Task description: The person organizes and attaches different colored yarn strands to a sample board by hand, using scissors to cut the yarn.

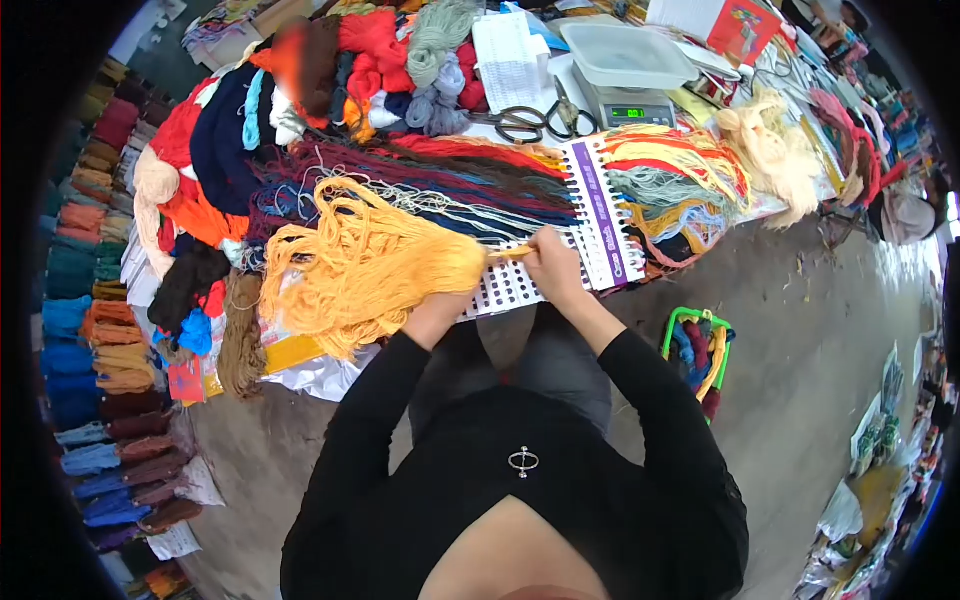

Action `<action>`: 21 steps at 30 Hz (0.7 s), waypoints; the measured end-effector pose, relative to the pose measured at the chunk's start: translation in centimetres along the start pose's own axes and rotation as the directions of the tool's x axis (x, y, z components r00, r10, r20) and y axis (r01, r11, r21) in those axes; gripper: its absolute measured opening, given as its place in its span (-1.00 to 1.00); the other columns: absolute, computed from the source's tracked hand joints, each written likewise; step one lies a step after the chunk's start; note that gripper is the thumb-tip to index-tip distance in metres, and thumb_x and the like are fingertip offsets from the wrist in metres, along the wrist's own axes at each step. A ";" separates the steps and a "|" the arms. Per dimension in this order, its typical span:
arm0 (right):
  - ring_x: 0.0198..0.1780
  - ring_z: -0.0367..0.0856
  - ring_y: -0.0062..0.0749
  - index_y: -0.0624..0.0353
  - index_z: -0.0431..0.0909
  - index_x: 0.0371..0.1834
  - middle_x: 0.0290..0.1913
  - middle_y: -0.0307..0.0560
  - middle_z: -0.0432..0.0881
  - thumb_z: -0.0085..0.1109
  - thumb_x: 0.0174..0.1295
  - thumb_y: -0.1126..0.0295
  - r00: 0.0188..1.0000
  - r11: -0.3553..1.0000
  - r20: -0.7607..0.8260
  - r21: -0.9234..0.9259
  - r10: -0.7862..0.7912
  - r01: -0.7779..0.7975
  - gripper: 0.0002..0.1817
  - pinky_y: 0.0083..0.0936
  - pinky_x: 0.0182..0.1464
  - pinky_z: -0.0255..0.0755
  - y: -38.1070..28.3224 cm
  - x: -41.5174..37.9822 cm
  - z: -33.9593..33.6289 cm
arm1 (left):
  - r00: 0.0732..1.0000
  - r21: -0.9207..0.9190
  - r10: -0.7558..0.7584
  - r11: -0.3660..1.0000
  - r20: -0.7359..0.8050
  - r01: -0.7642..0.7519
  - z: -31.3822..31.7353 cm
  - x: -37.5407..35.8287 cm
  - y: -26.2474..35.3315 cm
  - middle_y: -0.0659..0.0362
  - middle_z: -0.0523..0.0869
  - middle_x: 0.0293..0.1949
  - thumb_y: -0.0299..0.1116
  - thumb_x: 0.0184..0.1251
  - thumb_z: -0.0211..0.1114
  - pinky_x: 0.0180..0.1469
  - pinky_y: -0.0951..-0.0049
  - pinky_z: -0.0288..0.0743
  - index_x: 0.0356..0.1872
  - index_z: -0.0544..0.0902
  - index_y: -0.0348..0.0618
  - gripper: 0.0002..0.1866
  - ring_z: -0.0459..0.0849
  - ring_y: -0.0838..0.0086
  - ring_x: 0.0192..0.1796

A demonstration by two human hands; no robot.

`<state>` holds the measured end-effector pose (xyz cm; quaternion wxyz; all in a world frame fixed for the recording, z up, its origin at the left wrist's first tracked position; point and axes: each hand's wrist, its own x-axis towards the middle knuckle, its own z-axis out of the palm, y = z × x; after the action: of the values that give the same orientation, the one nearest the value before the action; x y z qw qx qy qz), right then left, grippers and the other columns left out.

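A thick hank of yellow-orange yarn (370,260) lies over the left front of the table. My left hand (438,314) is closed round its right end, the fingers mostly hidden beneath the strands. From that end a thin twist of yellow yarn runs right to my right hand (553,264), which pinches it between closed fingers. Below my hands is a white card with rows of holes (505,285). Just right of it lies a notched white card with a purple printed strip (604,215), with long multicoloured threads (480,165) passing to either side.
Behind my hands lie black-handled scissors (535,122) and a digital scale (637,108) with a clear plastic tub (628,58). Coloured yarn hanks (215,130) crowd the left. A green basket of yarn (698,350) stands on the floor to the right.
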<state>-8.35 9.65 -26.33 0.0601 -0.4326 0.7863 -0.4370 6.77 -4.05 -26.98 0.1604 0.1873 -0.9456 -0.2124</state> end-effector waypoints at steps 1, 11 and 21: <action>-0.31 0.62 -0.08 0.11 0.45 -0.27 -0.39 0.00 0.58 0.17 0.06 0.40 1.000 0.998 0.014 -0.052 -0.028 0.029 -0.82 -0.26 -0.28 0.48 -0.3 -0.2 0.1 | 0.996 0.141 0.084 0.986 0.011 -0.084 -1.2 0.2 -0.5 0.04 0.57 -0.30 -0.20 0.38 0.11 -0.10 0.26 0.41 -0.22 0.57 -0.17 -0.76 0.56 0.18 -0.17; -0.28 0.59 -0.17 0.16 0.49 -0.22 -0.32 -0.07 0.54 0.25 -0.02 0.22 0.956 0.946 0.157 -0.170 -0.249 0.274 -0.66 -0.28 -0.26 0.45 -1.7 -0.2 -0.7 | 0.975 -0.380 -0.214 0.898 0.062 0.222 -4.3 0.1 1.2 0.07 0.63 -0.16 -0.23 0.40 0.11 -0.01 0.33 0.42 0.06 0.60 -0.10 -0.69 0.58 0.27 -0.08; -0.29 0.61 -0.23 0.11 0.49 -0.23 -0.32 -0.14 0.57 0.27 -0.05 0.23 0.963 0.955 0.108 -0.142 -0.247 0.261 -0.67 -0.34 -0.28 0.46 -1.2 -0.1 -0.2 | 0.999 -0.013 0.052 0.999 0.018 -0.052 -2.2 -0.9 -1.2 0.03 0.61 -0.13 -0.30 0.39 0.11 0.07 0.24 0.38 -0.09 0.59 -0.20 -0.77 0.54 0.20 0.00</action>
<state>-7.64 9.59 -25.31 0.0045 -0.5525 0.7522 -0.3590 8.70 -5.42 -25.85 0.1586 0.1599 -0.9501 -0.2158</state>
